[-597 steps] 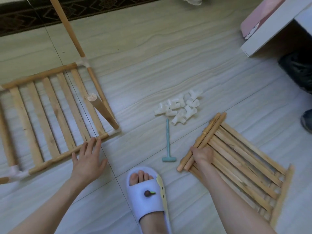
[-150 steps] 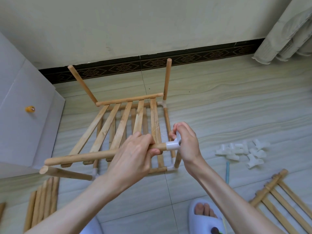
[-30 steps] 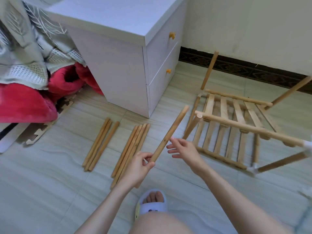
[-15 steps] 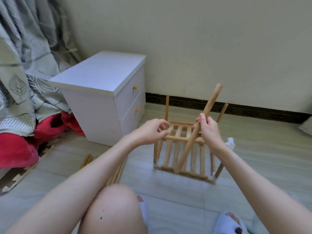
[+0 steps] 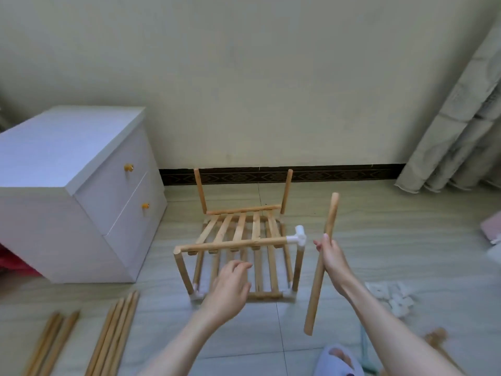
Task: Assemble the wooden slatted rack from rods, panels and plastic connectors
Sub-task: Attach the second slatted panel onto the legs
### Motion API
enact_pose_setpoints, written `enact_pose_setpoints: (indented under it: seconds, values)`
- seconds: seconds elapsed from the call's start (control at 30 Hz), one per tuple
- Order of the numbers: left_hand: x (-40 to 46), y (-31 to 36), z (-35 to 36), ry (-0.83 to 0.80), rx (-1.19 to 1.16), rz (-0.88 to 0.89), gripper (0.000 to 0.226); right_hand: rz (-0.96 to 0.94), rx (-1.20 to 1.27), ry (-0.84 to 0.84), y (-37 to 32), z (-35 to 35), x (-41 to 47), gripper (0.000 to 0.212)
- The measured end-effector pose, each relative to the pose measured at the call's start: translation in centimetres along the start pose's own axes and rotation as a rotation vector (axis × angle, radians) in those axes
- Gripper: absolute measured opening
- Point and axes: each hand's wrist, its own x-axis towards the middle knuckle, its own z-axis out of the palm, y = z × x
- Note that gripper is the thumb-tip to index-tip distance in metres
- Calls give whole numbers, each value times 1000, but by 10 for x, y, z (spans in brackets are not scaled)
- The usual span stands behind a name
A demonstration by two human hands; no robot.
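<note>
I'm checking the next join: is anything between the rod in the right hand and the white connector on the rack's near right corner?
Nothing visible. The right hand grips the rod just right of the white connector, with only bare floor showing through the gap. The left hand hovers low in front of the rack, clear of that path.

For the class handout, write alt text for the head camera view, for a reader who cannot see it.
A person's right hand holds a wooden rod nearly upright beside a half-built slatted rack on the floor, near its white corner connector. The left hand hovers open before the rack; spare rods lie left.
</note>
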Motion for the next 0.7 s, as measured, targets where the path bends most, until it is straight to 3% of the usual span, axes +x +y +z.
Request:
enact_pose_setpoints:
  seconds: [0.27,0.43,0.57,0.7]
  values:
    - [18,7,5,102,-419,-304,55,35,190,-59,19,18,-5,37]
    - [4,6,6,148,-622,-425,63,55,171,-121,34,31,-44,35]
    - [-17,-6,1,263,-861,-526,62,132,245,-313,46,47,-90,34]
    - [-51,-14,-1,331,-1029,-514,56,223,353,-486,58,64,-125,36]
